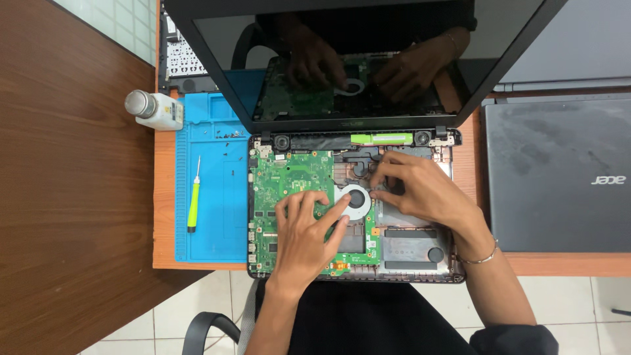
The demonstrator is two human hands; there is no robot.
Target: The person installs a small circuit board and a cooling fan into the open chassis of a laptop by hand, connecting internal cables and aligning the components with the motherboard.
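An opened laptop (355,210) sits at the centre of the frame on an orange desk (164,197), its keyboard cover off so the insides show. A green board (289,181) fills the left half of the base, with a round white-rimmed fan (355,199) near the middle, copper pipes just above it, and grey metal bays at the lower right. A lime-green strip lies along the hinge edge at the top. The dark screen (355,59) stands tilted open above and mirrors the hands. The left hand (305,233) comes in from the bottom centre and lies flat on the board, fingers spread and loose, the forefinger tip touching the fan's rim; it grips nothing. The right hand (420,190) comes in from the lower right, a thin bracelet on the wrist, its fingertips bunched just right of the fan; whether they pinch something cannot be told. Under the laptop's left part lies a blue mat (210,197), with shallow trays moulded along its top; tiny dark screws (227,135) lie scattered in one. A screwdriver (194,197) with a yellow-green handle rests on the mat, left of the laptop. A small white bottle (154,110) with a metal cap lies at the upper left. A closed grey laptop (559,174) lies at the right.
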